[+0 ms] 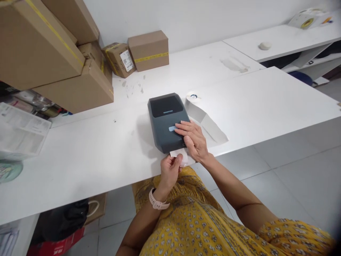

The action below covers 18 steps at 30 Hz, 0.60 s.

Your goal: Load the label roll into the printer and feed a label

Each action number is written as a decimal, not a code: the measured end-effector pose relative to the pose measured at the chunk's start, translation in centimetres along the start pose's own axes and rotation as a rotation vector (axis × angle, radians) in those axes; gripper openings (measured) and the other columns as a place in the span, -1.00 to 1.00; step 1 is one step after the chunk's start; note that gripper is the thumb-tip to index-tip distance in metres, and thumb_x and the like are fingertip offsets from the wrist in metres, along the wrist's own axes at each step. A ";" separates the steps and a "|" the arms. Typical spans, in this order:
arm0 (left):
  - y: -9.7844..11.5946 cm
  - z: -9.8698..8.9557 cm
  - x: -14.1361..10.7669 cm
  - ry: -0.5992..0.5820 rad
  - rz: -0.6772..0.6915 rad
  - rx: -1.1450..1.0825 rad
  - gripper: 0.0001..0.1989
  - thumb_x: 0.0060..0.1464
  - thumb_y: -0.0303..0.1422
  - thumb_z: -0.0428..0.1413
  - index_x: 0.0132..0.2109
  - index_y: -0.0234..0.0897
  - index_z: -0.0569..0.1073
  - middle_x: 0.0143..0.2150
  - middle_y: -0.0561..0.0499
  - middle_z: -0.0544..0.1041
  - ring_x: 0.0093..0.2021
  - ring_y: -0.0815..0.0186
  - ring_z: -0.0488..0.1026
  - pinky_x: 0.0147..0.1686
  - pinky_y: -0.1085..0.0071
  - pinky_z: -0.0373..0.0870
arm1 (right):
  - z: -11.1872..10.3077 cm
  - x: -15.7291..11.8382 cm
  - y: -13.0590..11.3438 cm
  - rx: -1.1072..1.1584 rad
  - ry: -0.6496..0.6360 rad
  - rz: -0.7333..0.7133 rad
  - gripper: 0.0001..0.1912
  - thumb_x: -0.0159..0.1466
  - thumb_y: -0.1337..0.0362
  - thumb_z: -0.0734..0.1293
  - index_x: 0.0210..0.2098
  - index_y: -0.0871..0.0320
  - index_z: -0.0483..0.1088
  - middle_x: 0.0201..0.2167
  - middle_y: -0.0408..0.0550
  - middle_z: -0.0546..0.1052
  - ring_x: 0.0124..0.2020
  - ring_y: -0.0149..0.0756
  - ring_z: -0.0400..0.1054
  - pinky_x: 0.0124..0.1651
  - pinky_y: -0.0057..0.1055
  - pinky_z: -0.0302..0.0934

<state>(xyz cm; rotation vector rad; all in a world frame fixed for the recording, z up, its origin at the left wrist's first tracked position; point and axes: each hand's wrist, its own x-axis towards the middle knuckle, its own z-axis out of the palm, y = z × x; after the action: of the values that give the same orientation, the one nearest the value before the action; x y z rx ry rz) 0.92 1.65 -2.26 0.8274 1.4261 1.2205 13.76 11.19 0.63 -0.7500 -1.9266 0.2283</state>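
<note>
A dark grey label printer (166, 124) with a black glossy lid panel stands near the front edge of the white table. My left hand (171, 168), wearing a pale pink watch band, pinches a small white paper label (179, 153) at the printer's near end. My right hand (194, 139) lies on the printer's right side, its fingers spread over the top beside a light blue button. Just right of the printer is a creased sheet of white paper (207, 124), with a small white roll (193, 96) at its far end.
Cardboard boxes (90, 83) are stacked at the back left, with two smaller ones (149, 49) by the wall. A clear plastic container (21, 131) stands far left. The white table (255, 106) extends right, with a white round object (265, 45) on a farther surface.
</note>
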 end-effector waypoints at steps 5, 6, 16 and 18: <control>-0.1 -1.5 -0.3 -0.114 0.045 0.051 -0.51 0.15 0.09 0.24 -0.40 -0.28 0.46 -0.55 0.08 0.46 -0.54 0.42 0.33 -0.48 0.46 0.28 | -0.5 1.1 -1.2 -0.231 -0.084 0.010 -0.61 0.55 0.15 0.13 0.15 0.05 0.51 0.11 0.03 0.64 0.10 -0.07 0.49 0.13 -0.04 0.29; -0.1 -1.9 -0.5 -0.128 0.060 0.066 -0.53 0.19 0.07 0.21 -0.38 -0.27 0.46 -0.53 0.08 0.46 -0.52 0.41 0.35 -0.45 0.46 0.29 | -0.7 1.4 -1.4 -0.277 -0.101 -0.019 -0.63 0.54 0.11 0.16 0.13 0.05 0.52 0.12 0.04 0.64 0.07 -0.06 0.49 0.13 -0.03 0.29; 0.6 -3.5 -0.8 0.435 0.570 0.132 -0.70 0.38 -0.19 0.04 -0.31 -0.22 0.43 -0.33 0.02 0.44 -0.35 0.34 0.39 -0.28 0.40 0.40 | -1.5 2.5 0.5 -0.084 -0.293 -0.077 -0.63 0.50 -0.05 0.23 0.12 -0.01 0.45 0.35 0.01 0.48 0.43 0.07 0.27 0.54 0.29 -0.07; 0.6 -3.5 -0.6 0.471 0.625 0.162 -0.74 0.41 -0.20 0.01 0.02 -0.20 0.51 0.05 -0.12 0.53 -0.05 0.24 0.51 -0.03 0.30 0.49 | -1.3 1.0 0.9 0.061 -0.184 -0.035 -0.61 0.53 -0.01 0.18 0.21 -0.01 0.41 0.41 0.03 0.40 0.47 0.04 0.21 0.49 0.21 0.07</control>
<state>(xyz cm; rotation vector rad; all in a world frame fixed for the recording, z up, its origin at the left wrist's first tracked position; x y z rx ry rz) -2.43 0.35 -1.66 1.2085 1.7202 1.8820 14.89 12.30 1.59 -0.6734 -2.0948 0.3437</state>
